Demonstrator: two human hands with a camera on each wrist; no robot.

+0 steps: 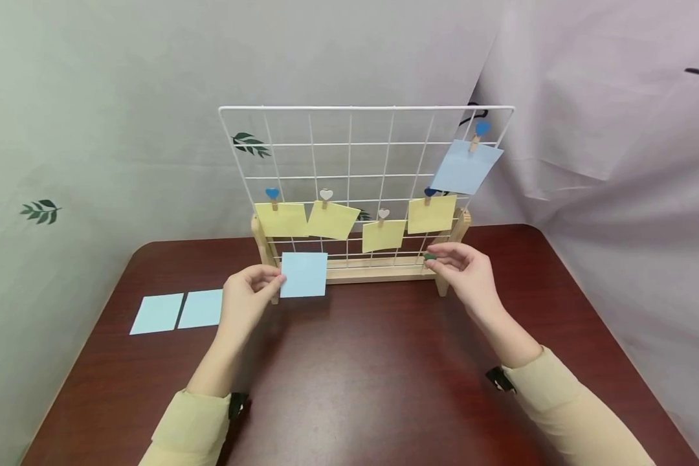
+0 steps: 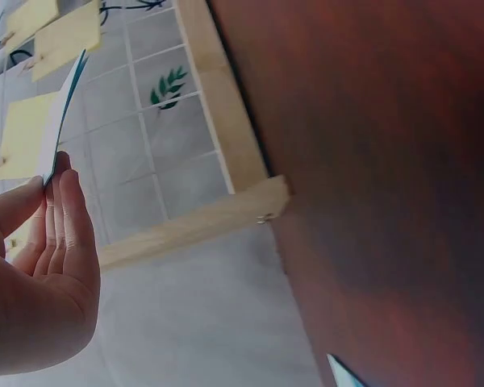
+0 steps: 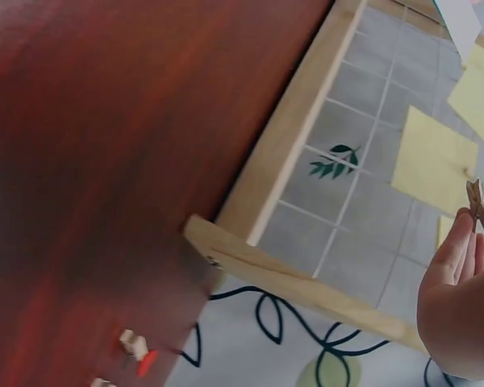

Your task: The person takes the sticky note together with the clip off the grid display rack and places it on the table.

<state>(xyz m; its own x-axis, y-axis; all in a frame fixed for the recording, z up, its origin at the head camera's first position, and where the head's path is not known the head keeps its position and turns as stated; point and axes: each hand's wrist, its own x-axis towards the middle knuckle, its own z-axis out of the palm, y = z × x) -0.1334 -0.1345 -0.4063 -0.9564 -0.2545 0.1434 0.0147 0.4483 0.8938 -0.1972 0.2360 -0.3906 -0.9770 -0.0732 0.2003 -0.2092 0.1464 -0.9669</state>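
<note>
While a pale cloth (image 1: 122, 129) hangs behind everything, a dark red table (image 1: 349, 375) spreads out before the person. On it a white wire grid (image 1: 348, 175) rises from a light wooden stand (image 1: 378, 274). Reaching toward it are two pale sleeves (image 1: 571, 401), with the left hand (image 1: 247, 294) near the grid's lower left and the right hand (image 1: 468, 273) near its lower right.

Between thumb and fingers the left one pinches a blue sheet (image 1: 304, 275), held up in front of the wires; whether the paper touches them, I can't tell. Two loose blue sheets (image 1: 157, 314) lie side by side on the tabletop to the person's left, and a clipped blue sheet (image 1: 467, 169) hangs tilted at the upper right. Four yellow sheets (image 1: 281, 221) hang lower down in an uneven row.

Heart-topped clips (image 1: 326, 195), blue or white, hold all five hanging papers. Pinched by the right thumb and fingertips is a small wooden clip (image 3: 474, 197) with a green top, and a red-topped clip (image 3: 135, 345) lies on the table beyond the stand's right end.
</note>
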